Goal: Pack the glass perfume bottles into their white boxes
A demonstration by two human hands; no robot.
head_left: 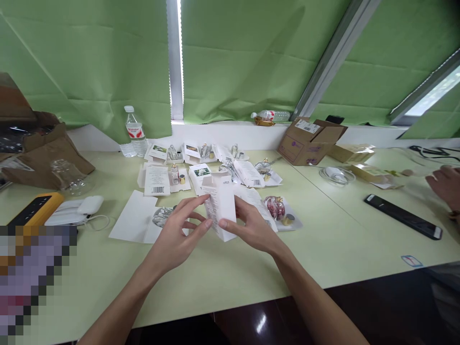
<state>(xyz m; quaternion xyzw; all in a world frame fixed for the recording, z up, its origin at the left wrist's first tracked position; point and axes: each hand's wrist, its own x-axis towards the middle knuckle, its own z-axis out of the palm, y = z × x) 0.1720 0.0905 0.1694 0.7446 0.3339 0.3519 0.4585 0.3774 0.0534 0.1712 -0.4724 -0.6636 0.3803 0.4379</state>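
A small white carton [222, 203] with fine print on one face stands upright between my hands. My right hand [251, 224] grips its right side, thumb in front and fingers behind. My left hand [185, 230] has its fingers apart, with the fingertips against the printed left face. Behind the carton, several opened white boxes lie in rows. To the left are a silver bottle [161, 216] on white card and a barcoded box [157, 180]. A pink bottle [276, 207] and a metallic cap [288, 219] lie on card to the right.
On the left are a brown bag [50, 153], a clear plastic cup [70, 177] and an orange-edged device [34, 213]. A water bottle [135, 132] stands behind. A cardboard box [309, 143], coiled cable [337, 175], black phone [402, 216] and another person's hand [445, 187] are rightward.
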